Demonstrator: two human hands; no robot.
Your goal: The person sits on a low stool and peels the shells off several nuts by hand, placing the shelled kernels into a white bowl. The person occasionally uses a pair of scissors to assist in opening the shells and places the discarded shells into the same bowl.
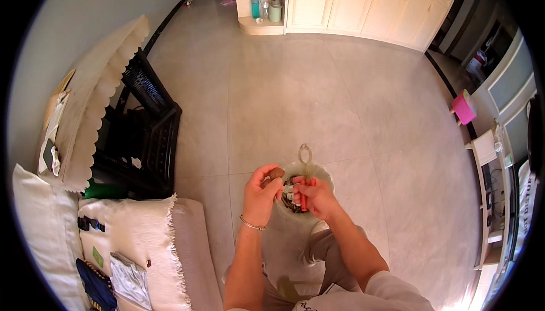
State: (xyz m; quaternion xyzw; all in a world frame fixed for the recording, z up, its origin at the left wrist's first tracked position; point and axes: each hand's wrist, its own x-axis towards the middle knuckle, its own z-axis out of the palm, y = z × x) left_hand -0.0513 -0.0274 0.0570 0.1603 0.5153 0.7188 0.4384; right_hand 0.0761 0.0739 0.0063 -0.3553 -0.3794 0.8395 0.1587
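Observation:
A small brown rounded piece [276, 173], maybe a nut or a root vegetable, sits between the thumb and fingers of my left hand [260, 186]. My right hand [314, 196] is closed around a red-handled tool [303, 202]. A pale loop [305, 154] sticks out beyond that hand; I cannot tell whether it belongs to the tool. Both hands are over a waste bin with a pale liner [328, 177], with dark scraps and whitish bits [290, 200] inside. My right hand hides part of the bin's contents.
A sofa with a fringed cover [157, 226] stands at left, clothes [127, 277] on it. Beyond it is a black slatted unit [164, 140] beside a cloth-covered surface [91, 98]. Cream cabinets [353, 4] line the far side. A pink stool [464, 107] and a TV stand [479, 174] are at right.

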